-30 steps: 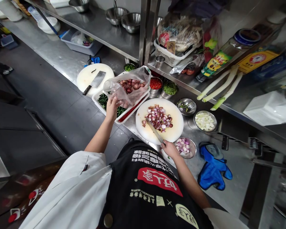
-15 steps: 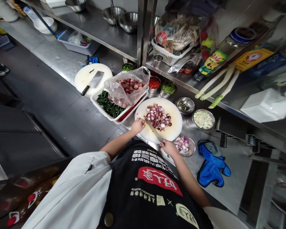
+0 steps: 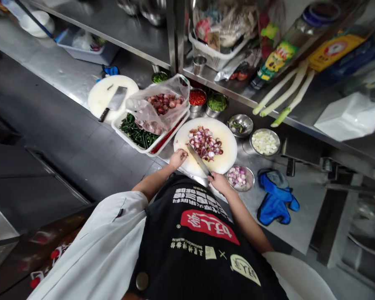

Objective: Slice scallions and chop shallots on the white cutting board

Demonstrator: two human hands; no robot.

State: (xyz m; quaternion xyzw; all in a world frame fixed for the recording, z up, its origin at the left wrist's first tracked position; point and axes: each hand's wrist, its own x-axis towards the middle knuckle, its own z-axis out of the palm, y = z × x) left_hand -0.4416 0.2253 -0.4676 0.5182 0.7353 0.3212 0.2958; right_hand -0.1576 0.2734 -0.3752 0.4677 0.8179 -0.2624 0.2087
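Observation:
My right hand [image 3: 219, 182] grips the handle of a kitchen knife [image 3: 200, 161], whose blade slants across a round white cutting board [image 3: 229, 146]. Beside the blade lies a pile of cut shallots [image 3: 206, 141], purple and white. My left hand [image 3: 178, 158] is at the board's near left edge, its fingers curled together; whatever they may hold is too small to make out. Close to my right hand stands a metal bowl of peeled shallots [image 3: 240, 178]. Left of the board, a white basket [image 3: 150, 153] carries green chilies [image 3: 137, 133] and a plastic bag of unpeeled shallots [image 3: 165, 103].
A second board [image 3: 96, 93] with a cleaver [image 3: 117, 99] lies at the left. Bowls of chopped red chili [image 3: 196, 98], green slices [image 3: 217, 102] and white pieces [image 3: 265, 142] line the back. Blue gloves [image 3: 276, 198] lie right. A shelf [image 3: 237, 93] with scallions [image 3: 287, 96] overhangs the counter.
The view has tilted, so the counter sits higher in the picture. My left hand has drawn slightly back toward me. The knife stays about where it was on the board.

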